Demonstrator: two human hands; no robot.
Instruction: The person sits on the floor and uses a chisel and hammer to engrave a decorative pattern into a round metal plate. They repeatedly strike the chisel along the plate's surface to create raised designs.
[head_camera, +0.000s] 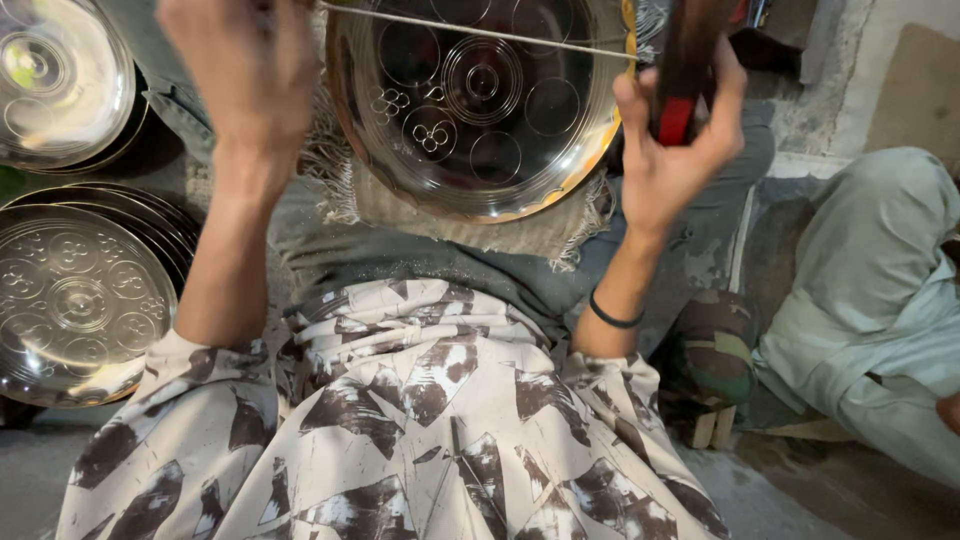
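A round shiny metal plate (480, 110) with engraved circles and a golden rim lies on a frayed cloth (480, 225) over my lap. A thin metal rod (480, 33) stretches across the plate's top. My left hand (245, 70) is above the plate's left edge with its fingers curled, and the rod's left end meets it. My right hand (670, 150) is at the plate's right edge. It grips a dark-handled tool with a red part (680, 90), which the rod's right end reaches.
A stack of engraved metal plates (85, 300) lies at the left, with more plates (60, 80) above it. Another person in pale green clothes (870, 290) sits at the right. A camouflage-patterned cushion (715, 345) and a wooden block (712, 430) lie between us.
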